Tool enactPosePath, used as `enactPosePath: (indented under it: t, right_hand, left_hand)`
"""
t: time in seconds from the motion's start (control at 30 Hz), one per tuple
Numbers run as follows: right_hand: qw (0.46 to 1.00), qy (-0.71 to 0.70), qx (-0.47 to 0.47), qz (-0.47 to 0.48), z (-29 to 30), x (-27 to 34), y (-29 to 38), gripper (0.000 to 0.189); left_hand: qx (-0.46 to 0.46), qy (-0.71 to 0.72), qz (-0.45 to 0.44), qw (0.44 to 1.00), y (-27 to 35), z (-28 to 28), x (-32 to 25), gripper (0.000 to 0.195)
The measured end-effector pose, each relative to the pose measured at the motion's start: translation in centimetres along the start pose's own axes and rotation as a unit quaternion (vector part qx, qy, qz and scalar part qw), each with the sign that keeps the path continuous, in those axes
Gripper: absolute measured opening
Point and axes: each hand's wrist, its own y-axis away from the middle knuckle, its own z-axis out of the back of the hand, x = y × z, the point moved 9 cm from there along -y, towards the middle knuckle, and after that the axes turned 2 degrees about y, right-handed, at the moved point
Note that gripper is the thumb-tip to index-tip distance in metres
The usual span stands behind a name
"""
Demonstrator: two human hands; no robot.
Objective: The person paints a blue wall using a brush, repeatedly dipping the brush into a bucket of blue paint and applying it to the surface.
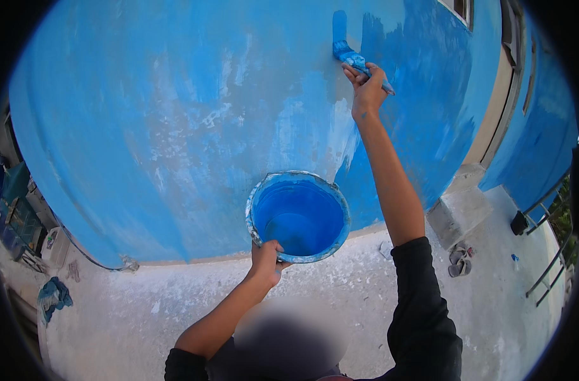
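Note:
My right hand (369, 90) grips a paint-covered brush (353, 58) near the top of the view, its bristles against the wall. A fresh darker blue stroke (340, 26) runs up from the bristles. Below and to the left, my left hand (266, 261) holds a bucket (346, 224) by its near rim, with the thumb over the edge. Blue paint coats the bucket's inside, and some lies at the bottom. The wall (199, 143) is light blue with whitish and grey patches on the left and darker blue on the right.
A concrete step (460, 214) juts out below a doorway on the right, with sandals (459, 262) beside it. Further right stand a metal ladder-like frame (551, 271) and a small black bucket (519, 223). A blue-green cloth (54, 299) lies on the concrete floor at the left.

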Motion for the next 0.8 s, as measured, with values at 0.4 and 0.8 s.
enactPosePath:
  t: [0.4,0.8]
  right_hand:
    - [0.947,0.275,-0.052,-0.158,15.1,-4.1,11.0,0.024]
    - [0.996,0.070,-0.006,0.047,-4.6,6.5,-7.6,0.033]
  left_hand:
    - [-0.046,0.010,0.091,0.995,1.1,3.8,4.3,0.077]
    - [-0.022,-0.035,0.020,0.999,1.0,5.1,3.9,0.079]
